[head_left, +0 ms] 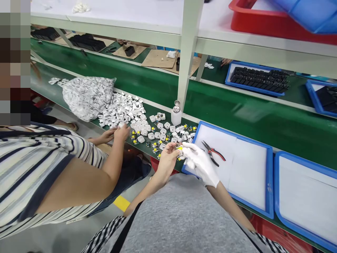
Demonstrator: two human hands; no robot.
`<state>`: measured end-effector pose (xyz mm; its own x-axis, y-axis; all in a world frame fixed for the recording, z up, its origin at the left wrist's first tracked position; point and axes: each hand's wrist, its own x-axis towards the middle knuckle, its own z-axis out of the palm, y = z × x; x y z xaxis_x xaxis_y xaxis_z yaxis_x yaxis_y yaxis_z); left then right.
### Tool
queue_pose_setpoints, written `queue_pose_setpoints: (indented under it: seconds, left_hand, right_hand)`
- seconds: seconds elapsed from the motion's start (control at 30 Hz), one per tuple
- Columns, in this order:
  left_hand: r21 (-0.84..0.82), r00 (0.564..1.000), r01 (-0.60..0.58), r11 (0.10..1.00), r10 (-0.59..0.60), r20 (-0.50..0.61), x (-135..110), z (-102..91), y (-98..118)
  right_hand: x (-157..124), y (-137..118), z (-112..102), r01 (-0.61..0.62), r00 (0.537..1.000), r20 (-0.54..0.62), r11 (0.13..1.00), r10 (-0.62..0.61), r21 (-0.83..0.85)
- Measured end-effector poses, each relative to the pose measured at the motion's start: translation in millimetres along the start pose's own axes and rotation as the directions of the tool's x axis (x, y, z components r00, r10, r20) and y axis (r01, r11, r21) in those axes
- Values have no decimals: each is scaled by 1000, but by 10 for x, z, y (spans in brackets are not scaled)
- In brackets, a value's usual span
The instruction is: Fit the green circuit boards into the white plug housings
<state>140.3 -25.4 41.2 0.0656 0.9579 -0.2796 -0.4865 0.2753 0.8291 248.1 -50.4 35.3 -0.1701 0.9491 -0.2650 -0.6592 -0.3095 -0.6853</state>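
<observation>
**Small yellow part pinched between both hands at the bench's near edge**

You held a small yellow-topped circuit part [179,149] between your two hands, right at the near edge of the green bench [237,112], just beside the left corner of the blue tray [269,182]. Your bare left hand [168,158] had its fingertips closed on the part from the left; your right hand [198,162], in a white glove, had its fingers curled in on it from the right. How tight either grip was, the view did not show.

Just behind your hands lay a scatter of loose circuit boards [158,142] and open white housings [155,128], which looked still to be dealt with. Farther left sat a heap of white shells [119,110] and a clear bag full of them [88,96]. The tray's white sheet carried only red-handled pliers [213,153], so no finished pieces showed there. A small pump bottle [176,114] stood by the frame post [188,52].

At your left, a co-worker in a striped shirt had both hands [117,133] at the shell heap.
</observation>
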Motion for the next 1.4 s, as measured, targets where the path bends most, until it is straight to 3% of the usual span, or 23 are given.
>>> queue_pose_setpoints:
  seconds: [0.17, 0.4, 0.47, 0.6, 0.77, 0.83, 0.87, 0.9, 0.93, 1.0, 1.07, 1.17, 1.2, 1.23, 1.33, 1.4]
  left_hand:
    - [109, 994, -107, 988, 108, 0, 11, -34, -46]
    - [244, 967, -255, 936, 251, 47, -44, -8, -37]
    - [214, 977, -212, 954, 203, 62, -56, 3, -19]
    - [72, 999, -1, 997, -2, 33, -51, 12, 14]
    - [-44, 983, 183, 982, -183, 2, -48, 22, 65]
    - [-75, 977, 210, 975, -211, -3, -55, 23, 84]
    - [-83, 975, 220, 972, -221, -3, -58, 20, 89]
    - [-84, 972, 234, 969, -235, -2, -59, 13, 92]
    - [-79, 967, 256, 964, -256, -1, -57, 3, 91]
    - [-44, 950, 311, 949, -311, 8, -42, -25, 76]
    - [12, 939, 344, 939, -345, 17, -18, -54, 44]
    - [75, 947, 321, 944, -322, 2, 6, -74, -22]
    - [86, 954, 298, 951, -298, -16, 5, -73, -42]
    - [94, 963, 271, 958, -269, -37, 0, -71, -57]
    - [136, 983, 176, 975, -166, -77, -30, -80, -58]
    - [190, 990, 137, 972, -127, -65, -49, -106, -17]
  right_hand:
    - [-34, -12, 102, 0, 999, -32, 987, -6, -160]
    - [50, 2, -9, -23, 999, -36, 993, 19, -119]
    - [63, 58, -35, 4, 999, -36, 997, -7, -81]
    - [89, 120, -56, 46, 997, -58, 999, -47, -14]
    - [91, 68, -92, 2, 998, -66, 993, 6, 114]
    - [67, 48, -127, 61, 994, -94, 998, -60, 10]
    - [52, 42, -151, 126, 986, -93, 984, -138, -128]
    - [38, 36, -179, 226, 966, -49, 917, -256, -328]
    - [27, 29, -209, 340, 927, 54, 774, -370, -534]
    - [12, 4, -264, 516, 822, 324, 372, -468, -772]
    - [7, -39, -293, 568, 745, 525, -21, -412, -823]
    - [9, -116, -262, 491, 724, 633, -441, -273, -751]
    - [11, -138, -236, 471, 720, 652, -524, -237, -710]
    - [15, -156, -209, 466, 717, 662, -555, -220, -689]
    - [34, -183, -139, 463, 720, 658, -554, -221, -692]
    - [50, -186, -121, 468, 739, 636, -509, -222, -722]
